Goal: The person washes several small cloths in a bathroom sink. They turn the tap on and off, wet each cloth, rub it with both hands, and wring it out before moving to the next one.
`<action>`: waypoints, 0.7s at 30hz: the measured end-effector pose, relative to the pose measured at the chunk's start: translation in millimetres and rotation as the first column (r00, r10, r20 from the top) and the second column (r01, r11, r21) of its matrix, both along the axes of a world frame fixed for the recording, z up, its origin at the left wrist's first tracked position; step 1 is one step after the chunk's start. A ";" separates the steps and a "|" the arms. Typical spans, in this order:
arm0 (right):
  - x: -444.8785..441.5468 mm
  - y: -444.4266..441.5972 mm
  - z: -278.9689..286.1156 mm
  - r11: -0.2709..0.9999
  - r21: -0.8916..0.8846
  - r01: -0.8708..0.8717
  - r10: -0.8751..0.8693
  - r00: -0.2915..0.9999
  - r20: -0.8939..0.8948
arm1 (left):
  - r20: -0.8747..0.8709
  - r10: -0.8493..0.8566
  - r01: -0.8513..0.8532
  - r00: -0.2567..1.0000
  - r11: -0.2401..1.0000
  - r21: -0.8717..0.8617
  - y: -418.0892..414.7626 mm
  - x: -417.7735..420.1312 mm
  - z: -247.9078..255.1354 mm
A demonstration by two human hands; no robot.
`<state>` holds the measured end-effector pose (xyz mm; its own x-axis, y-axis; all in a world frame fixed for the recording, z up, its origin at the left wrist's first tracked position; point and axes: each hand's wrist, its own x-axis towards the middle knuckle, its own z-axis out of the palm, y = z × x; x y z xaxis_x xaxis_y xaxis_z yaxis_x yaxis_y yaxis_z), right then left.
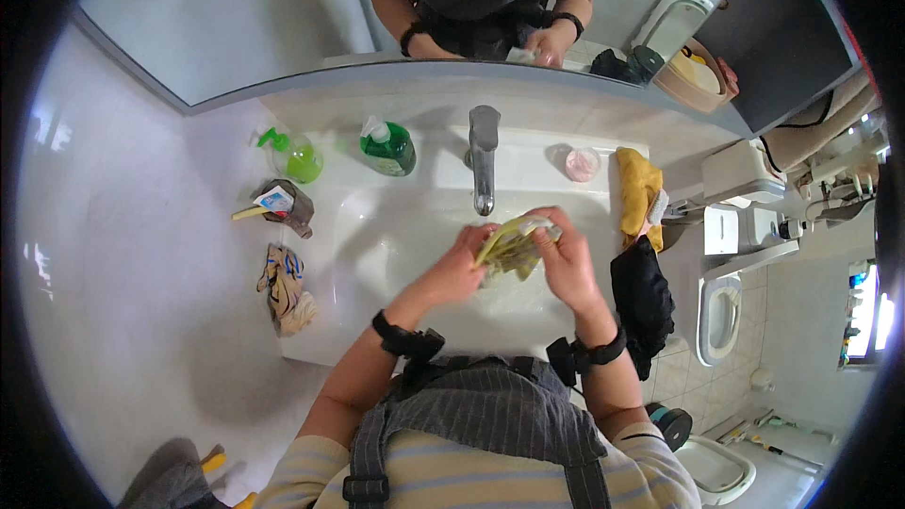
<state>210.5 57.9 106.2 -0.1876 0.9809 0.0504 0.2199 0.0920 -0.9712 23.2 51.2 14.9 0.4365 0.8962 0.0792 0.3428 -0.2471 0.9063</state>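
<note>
Both hands hold a yellow-green patterned cloth (510, 249) over the basin of a white sink (424, 318), just below the chrome faucet (483, 155). My left hand (459, 265) grips the cloth's left side. Fingers and thumb of my right hand (568, 254) pinch its upper right part, where a whitish piece shows. The cloth hangs bunched between the hands, its lower end over the wet basin. Whether water runs from the spout cannot be told.
A green soap bottle (389, 148) and a light-green pump bottle (300, 159) stand at the back left. Patterned fabric (285, 290) and a brown cup (293, 208) lie on the left rim. A pink round item (582, 165), yellow cloth (636, 187) and black cloth (642, 300) are right.
</note>
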 end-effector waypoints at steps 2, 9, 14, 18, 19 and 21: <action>4.9 3.2 25.3 0.989 0.151 0.003 -0.018 0.995 0.096 | -0.086 0.041 -0.051 0.995 0.991 -0.125 9.7 -17.5 44.9; 11.8 15.4 90.9 0.930 0.367 0.017 -0.072 0.988 0.135 | -0.150 0.084 -0.060 0.985 0.986 0.153 17.7 -42.9 148.1; 4.4 7.0 30.5 0.959 0.280 -0.043 -0.046 0.952 0.301 | -0.098 0.157 -0.170 0.983 0.974 -0.149 10.0 -32.3 96.8; 6.3 4.4 -61.7 0.983 -0.031 -0.180 0.175 0.876 0.449 | -0.001 0.328 -0.305 0.945 0.876 -0.374 5.7 -28.7 -30.9; 9.7 3.0 -72.3 0.984 0.021 -0.176 0.148 0.878 0.455 | -0.019 0.366 -0.329 0.931 0.812 -0.482 3.9 -29.8 -61.0; 18.3 7.3 -82.2 0.977 0.143 -0.157 0.075 0.885 0.459 | 0.203 0.649 -0.222 0.733 0.510 -0.831 4.8 -23.9 -104.1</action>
<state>228.8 65.2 24.0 -0.3419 0.9346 0.0981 0.6055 0.2989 -0.7376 -0.6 56.0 -89.2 0.0706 0.7852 -0.6152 -0.2765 0.6080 0.7443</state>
